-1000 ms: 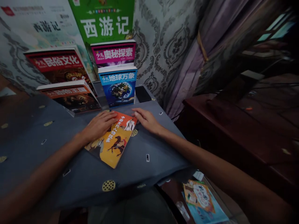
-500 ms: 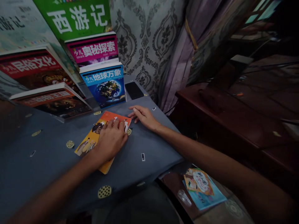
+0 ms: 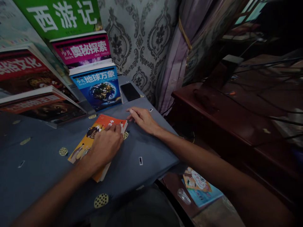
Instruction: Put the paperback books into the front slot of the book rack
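An orange-and-yellow illustrated book (image 3: 81, 143) lies closed and slanted on the table. My left hand (image 3: 106, 138) is over its right half, fingers bent on the cover towards the page edge; its thumb is hidden. Just past the book's upper right corner, my right hand (image 3: 142, 118) hovers or rests with fingers loosely stretched and holds nothing. A blue book with a globe (image 3: 104, 91) stands upright behind the orange one, and beside it lies a black phone (image 3: 130, 91).
More books stand on the left: a magenta one (image 3: 87, 52), a green one (image 3: 66, 19), a red one (image 3: 26, 67) and a dark animal one (image 3: 44, 105). A dark red wooden cabinet (image 3: 203, 113) is at the right. Below the table edge lie a light-blue book (image 3: 203, 197) and a clear cup (image 3: 184, 196).
The whole view has shifted, so the table things sit further left. My left hand's fingers are more bent on the orange book. My right hand stays near its corner.
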Demonstrator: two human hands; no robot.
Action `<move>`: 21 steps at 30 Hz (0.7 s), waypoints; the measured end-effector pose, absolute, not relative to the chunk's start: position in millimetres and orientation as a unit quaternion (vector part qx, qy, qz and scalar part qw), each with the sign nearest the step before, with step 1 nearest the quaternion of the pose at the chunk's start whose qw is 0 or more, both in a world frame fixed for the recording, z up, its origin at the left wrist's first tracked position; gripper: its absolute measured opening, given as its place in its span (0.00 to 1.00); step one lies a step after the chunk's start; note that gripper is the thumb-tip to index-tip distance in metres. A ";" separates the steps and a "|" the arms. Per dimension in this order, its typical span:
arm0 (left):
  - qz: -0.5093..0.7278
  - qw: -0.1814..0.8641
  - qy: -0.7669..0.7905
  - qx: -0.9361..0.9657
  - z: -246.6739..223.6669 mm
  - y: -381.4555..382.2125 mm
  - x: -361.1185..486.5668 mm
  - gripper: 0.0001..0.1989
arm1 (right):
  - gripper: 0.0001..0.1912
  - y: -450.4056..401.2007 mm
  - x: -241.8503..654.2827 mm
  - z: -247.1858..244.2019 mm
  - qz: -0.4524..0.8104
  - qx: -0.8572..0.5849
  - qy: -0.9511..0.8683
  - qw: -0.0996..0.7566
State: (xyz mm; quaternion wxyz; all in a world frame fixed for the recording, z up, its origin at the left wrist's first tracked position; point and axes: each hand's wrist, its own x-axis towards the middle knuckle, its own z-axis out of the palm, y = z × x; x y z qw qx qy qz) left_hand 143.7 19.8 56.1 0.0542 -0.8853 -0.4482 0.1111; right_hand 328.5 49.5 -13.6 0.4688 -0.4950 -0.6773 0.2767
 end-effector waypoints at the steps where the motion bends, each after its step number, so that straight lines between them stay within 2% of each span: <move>1: 0.112 0.053 -0.447 -0.886 56.6 20.4 143.0 0.16 | 0.29 49.5 328.7 -13.2 0.273 -0.498 -0.673 0.474; 21: 0.102 0.068 -0.446 -0.886 55.1 24.2 136.8 0.17 | 0.27 39.6 326.4 -3.5 0.252 -0.481 -0.651 0.530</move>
